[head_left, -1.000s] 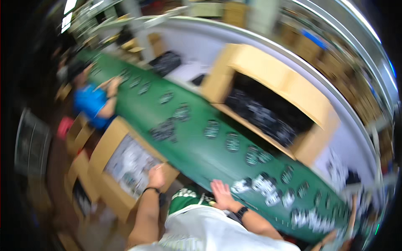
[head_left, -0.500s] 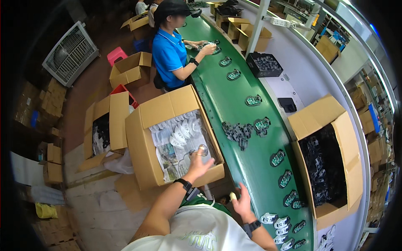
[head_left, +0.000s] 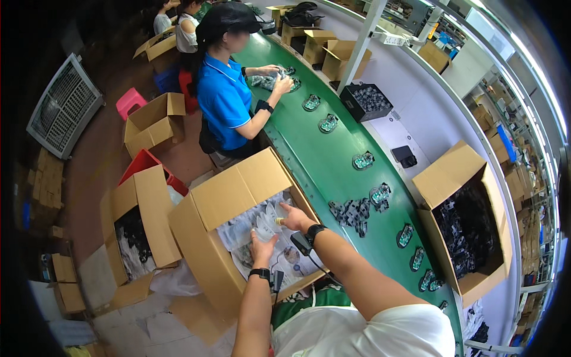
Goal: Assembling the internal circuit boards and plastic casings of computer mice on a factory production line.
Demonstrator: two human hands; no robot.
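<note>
Both my hands reach into an open cardboard box point(head_left: 238, 191) lined with printed paper. White, curved plastic shells point(head_left: 269, 218) lie in a row inside it. My left hand point(head_left: 262, 245) grips the near end of this row, thumb and fingers around the shells. From the other side, my right hand point(head_left: 295, 218) presses on the shells, with a yellowish cover on one fingertip. Parts of the fingers are hidden among the shells. Both wrists wear black bands point(head_left: 313, 231) with small devices attached.
A green conveyor belt point(head_left: 309, 181) runs alongside, carrying circuit-board assemblies point(head_left: 363, 160) and a pile of dark plastic parts point(head_left: 352, 214). Beyond it stands a box of black parts point(head_left: 464, 229). A co-worker in a blue shirt point(head_left: 226, 89) handles parts up the belt. Another open box point(head_left: 140, 223) sits left.
Both hands have moved onto the shells in the box; the right came over from beside the belt. The view has shifted, and the white parts on the near belt have left it.
</note>
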